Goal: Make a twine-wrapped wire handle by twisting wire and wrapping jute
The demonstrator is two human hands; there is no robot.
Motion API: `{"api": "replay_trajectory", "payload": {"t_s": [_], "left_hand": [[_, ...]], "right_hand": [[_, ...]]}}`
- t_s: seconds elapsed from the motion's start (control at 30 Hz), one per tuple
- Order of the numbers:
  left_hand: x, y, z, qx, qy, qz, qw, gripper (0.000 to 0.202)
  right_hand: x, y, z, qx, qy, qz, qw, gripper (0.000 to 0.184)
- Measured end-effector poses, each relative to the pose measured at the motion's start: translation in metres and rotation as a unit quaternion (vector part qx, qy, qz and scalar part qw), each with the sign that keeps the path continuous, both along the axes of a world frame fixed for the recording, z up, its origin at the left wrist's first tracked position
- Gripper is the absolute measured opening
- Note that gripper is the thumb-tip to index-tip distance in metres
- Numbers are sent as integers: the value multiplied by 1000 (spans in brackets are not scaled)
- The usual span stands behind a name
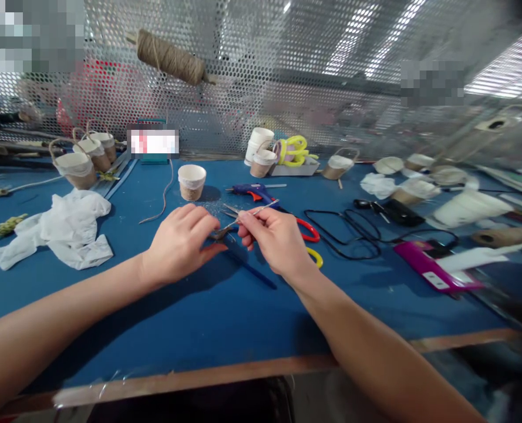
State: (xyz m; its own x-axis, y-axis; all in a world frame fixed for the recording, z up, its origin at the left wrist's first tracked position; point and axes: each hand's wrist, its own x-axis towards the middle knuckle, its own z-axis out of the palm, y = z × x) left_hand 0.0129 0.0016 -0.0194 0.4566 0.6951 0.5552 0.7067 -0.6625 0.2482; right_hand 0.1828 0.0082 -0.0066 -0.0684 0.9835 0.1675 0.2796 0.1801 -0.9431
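Note:
My left hand (182,244) is closed, its thumb and fingertips pinching one end of a thin length of twine (231,225). Thumb and fingers of my right hand (276,235) are pressed together on the same strand, whose free tip sticks out past them to the upper right. Partly hidden beneath the right hand lie scissors with a red and a yellow handle (314,257). Just behind the hands stands a small cup (192,183), white above and wrapped in brown below. A blue hot glue gun (254,190) rests behind the right hand.
Crumpled white fabric (60,226) lies at left, near several handled cups (76,170). A black cable (353,235) loops at right beside a magenta box (432,270). A twine spool (170,57) hangs on the mesh wall. A dark blue stick (254,271) lies before the hands.

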Motion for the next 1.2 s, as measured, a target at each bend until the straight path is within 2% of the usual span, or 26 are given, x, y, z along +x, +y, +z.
{"api": "replay_trajectory", "payload": {"t_s": [0.03,0.1,0.17,0.27,0.33,0.4,0.47,0.5,0.53,0.57,0.6,0.67,0.7,0.73,0.77,0.8,0.83,0.87,0.9,0.93,0.97,1.0,1.07,1.13,1.2], "left_hand": [[2,-3,0,69,64,8,995,23],[5,-6,0,149,153,27,977,22],[8,-7,-1,181,184,48,965,19],[11,-6,-3,187,179,58,964,20],[11,-5,-4,165,168,50,971,21],[9,-4,-3,105,135,41,984,21],[7,-2,-1,-6,51,30,998,18],[5,0,1,-87,-7,18,996,16],[3,1,2,-185,-73,1,980,15],[0,4,3,-292,-140,-22,946,14],[-2,6,4,-398,-202,-50,894,15],[-5,11,4,-564,-291,-104,765,18],[-7,13,4,-611,-316,-122,716,19],[-8,15,3,-632,-327,-131,690,20],[-9,16,3,-630,-325,-131,693,21],[-10,17,2,-605,-312,-119,723,21],[-11,18,2,-554,-291,-98,774,21],[-11,18,2,-476,-263,-71,836,21],[-10,17,2,-375,-226,-44,898,20],[-10,15,2,-260,-180,-23,948,20],[-8,14,1,-144,-127,-11,981,20],[-6,11,0,-38,-71,-9,997,20],[-1,7,-3,87,47,-25,995,24],[4,3,-6,135,115,-12,984,22],[7,0,-8,155,142,11,978,20]], "right_hand": [[0,0,-1,-3,3,0,1000,24],[-1,-1,-2,-10,6,3,1000,25],[-2,-2,-2,-16,3,2,1000,24],[-2,-2,-2,-16,-13,0,1000,24],[-2,-1,-1,-12,-25,3,1000,24],[-2,-2,-1,-9,-30,9,999,24],[-1,-3,0,-5,-27,18,999,24],[-1,-3,1,-3,-24,25,999,24],[0,-4,2,0,-19,34,999,24],[0,-5,2,2,-13,46,999,25],[1,-5,3,3,-6,59,998,25],[2,-5,4,1,13,84,996,26],[3,-4,4,-3,20,93,995,27],[3,-3,3,-6,26,95,995,27],[4,-1,2,-8,28,89,996,27],[4,0,2,-7,28,76,997,27],[4,1,1,-6,23,59,998,26],[4,3,0,-4,18,40,999,26],[4,4,-1,-2,14,23,1000,26],[3,5,-1,-2,12,10,1000,26],[3,6,-2,-3,12,2,1000,26],[3,6,-2,-5,14,-3,1000,26],[2,7,-4,-7,21,-6,1000,27],[2,7,-5,-10,24,-4,1000,27],[2,6,-7,-14,19,1,1000,27]]}}
